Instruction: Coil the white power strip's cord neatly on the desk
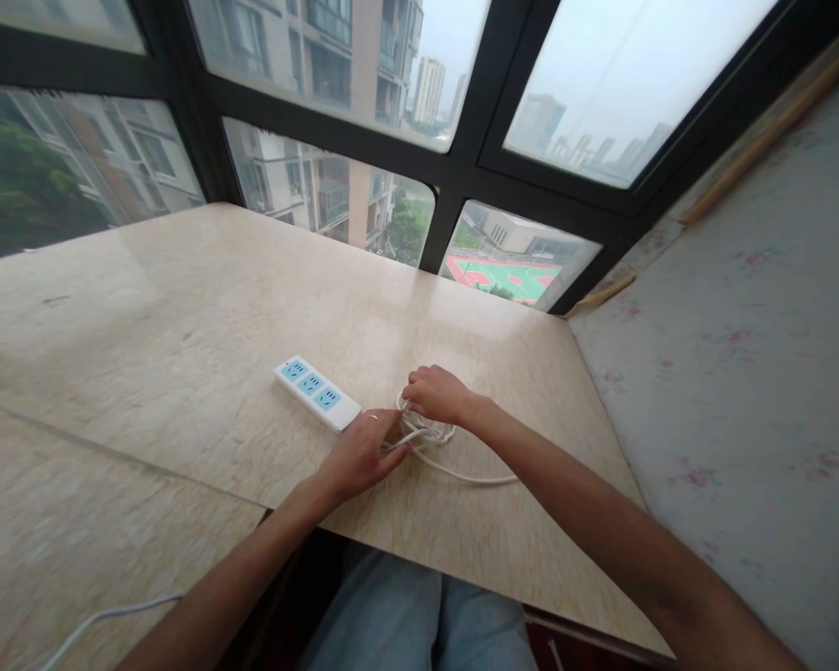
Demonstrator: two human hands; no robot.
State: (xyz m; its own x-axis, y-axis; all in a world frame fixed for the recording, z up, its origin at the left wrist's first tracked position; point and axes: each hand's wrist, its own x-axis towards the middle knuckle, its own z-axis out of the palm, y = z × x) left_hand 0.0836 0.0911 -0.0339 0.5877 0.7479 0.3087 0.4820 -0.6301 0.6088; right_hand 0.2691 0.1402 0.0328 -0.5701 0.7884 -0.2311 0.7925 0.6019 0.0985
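Note:
A white power strip (341,406) with blue socket faces lies face up on the marble-patterned counter. Its white cord (465,477) is bunched in loose loops to the right of it, with one length curving off under my right forearm. My left hand (361,457), a ring on one finger, rests beside the strip's near end and has its thumb and fingers around part of the cord. Just above the loops, my right hand (436,393) is closed with its fingers curled on the cord. The fingertips of the right hand are partly hidden.
Dark-framed windows (454,177) run along the counter's (146,308) far edge. A wall with flowered paper (727,373) stands close on the right. Another thin white cable (112,612) lies at the lower left. My legs (405,615) are below the front edge.

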